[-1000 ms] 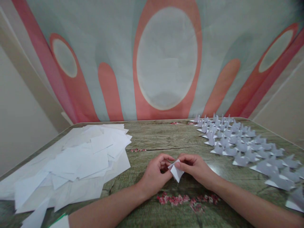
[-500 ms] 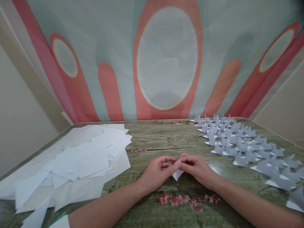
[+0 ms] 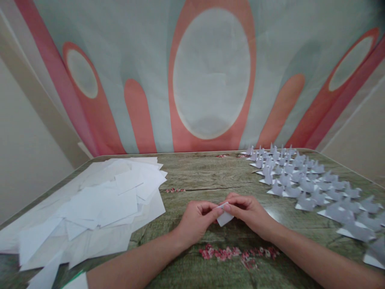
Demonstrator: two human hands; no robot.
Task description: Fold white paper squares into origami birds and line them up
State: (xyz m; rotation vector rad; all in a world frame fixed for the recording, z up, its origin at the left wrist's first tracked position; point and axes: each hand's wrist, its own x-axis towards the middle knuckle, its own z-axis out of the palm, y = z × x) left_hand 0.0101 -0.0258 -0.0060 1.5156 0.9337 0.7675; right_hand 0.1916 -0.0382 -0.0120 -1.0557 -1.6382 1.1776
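Note:
Between my two hands, over the middle of the table, is a small folded piece of white paper (image 3: 225, 218). My left hand (image 3: 198, 216) pinches its left edge between thumb and fingers. On the other side my right hand (image 3: 248, 208) grips the top right part, its thumb lying on the paper. The fingers behind the paper are partly hidden. A flat corner of the paper hangs below both thumbs, tilted toward me.
Loose white paper sheets (image 3: 102, 206) lie in a spread pile on the left. Several rows of folded white paper figures (image 3: 306, 184) stand on the right. The wood-patterned table (image 3: 192, 176) carries pink flower prints (image 3: 222, 252). Behind it hangs a patterned cloth (image 3: 210, 72).
The folded paper has turned slightly, and its lower part now looks squarer than the earlier pointed tip. My left fingers have shifted a little left and curled closer together.

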